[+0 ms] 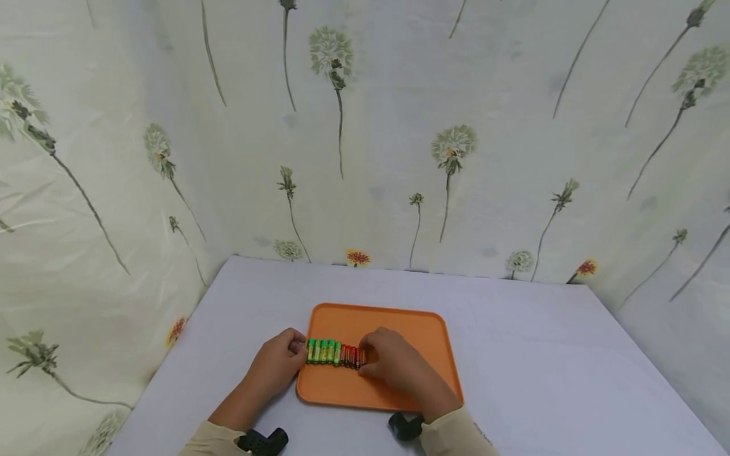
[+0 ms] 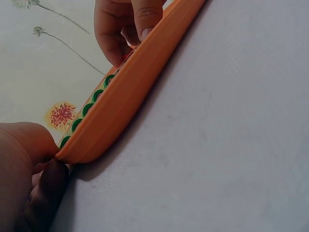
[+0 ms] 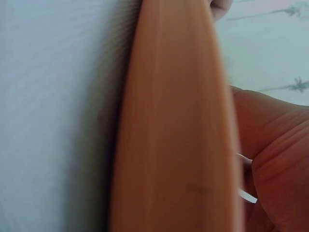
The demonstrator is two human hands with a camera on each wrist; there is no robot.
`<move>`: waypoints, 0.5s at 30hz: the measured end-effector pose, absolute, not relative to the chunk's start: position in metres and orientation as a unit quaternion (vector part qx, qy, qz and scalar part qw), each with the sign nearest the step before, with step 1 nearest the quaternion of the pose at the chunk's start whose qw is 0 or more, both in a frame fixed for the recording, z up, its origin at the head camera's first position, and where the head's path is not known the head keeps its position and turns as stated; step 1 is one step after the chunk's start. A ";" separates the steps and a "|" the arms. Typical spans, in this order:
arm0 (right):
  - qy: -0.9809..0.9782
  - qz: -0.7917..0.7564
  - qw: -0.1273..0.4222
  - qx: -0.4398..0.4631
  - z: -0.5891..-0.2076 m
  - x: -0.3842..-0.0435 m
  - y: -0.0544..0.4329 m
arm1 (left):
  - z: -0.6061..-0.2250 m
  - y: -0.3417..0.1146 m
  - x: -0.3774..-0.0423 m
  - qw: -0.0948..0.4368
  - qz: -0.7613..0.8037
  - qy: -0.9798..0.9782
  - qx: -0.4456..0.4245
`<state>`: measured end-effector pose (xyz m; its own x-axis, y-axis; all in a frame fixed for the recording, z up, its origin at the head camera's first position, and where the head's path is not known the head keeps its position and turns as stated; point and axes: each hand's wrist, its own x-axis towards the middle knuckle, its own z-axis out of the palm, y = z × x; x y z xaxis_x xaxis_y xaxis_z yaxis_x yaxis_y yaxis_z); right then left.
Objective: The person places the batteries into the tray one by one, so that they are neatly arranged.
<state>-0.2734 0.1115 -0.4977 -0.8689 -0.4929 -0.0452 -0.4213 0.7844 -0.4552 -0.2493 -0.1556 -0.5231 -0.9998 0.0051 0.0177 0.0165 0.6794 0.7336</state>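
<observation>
A side-by-side row of green batteries [image 1: 323, 351] and red batteries [image 1: 350, 356] lies in the orange tray [image 1: 399, 320]. My left hand [image 1: 276, 362] is at the tray's left edge, its bent fingers by the outermost green battery; whether they pinch it is unclear. In the left wrist view, thumb and finger meet by the tray's rim [image 2: 116, 111], beside the green battery ends [image 2: 88, 110]. At the row's other end my right hand [image 1: 393, 362] pinches the last red battery between thumb and fingers. In the right wrist view, the tray wall [image 3: 176, 121] hides the fingertips.
The tray rests on a white-covered table [image 1: 530, 354], towards its front edge. Behind and to the left hangs a flower-print sheet [image 1: 376, 126]. A black wrist camera [image 1: 265, 442] is strapped to the left wrist, another black camera [image 1: 405, 426] to the right.
</observation>
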 end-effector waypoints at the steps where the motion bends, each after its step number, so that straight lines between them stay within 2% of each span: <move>1: 0.942 -0.218 0.081 -0.243 -0.497 -0.273 0.111 | -0.523 -0.156 -0.249 0.007 -0.401 -0.916 -0.005; 15: 0.937 -0.243 0.091 -0.234 -0.501 -0.271 0.113 | -0.527 -0.157 -0.250 0.011 -0.402 -0.916 -0.005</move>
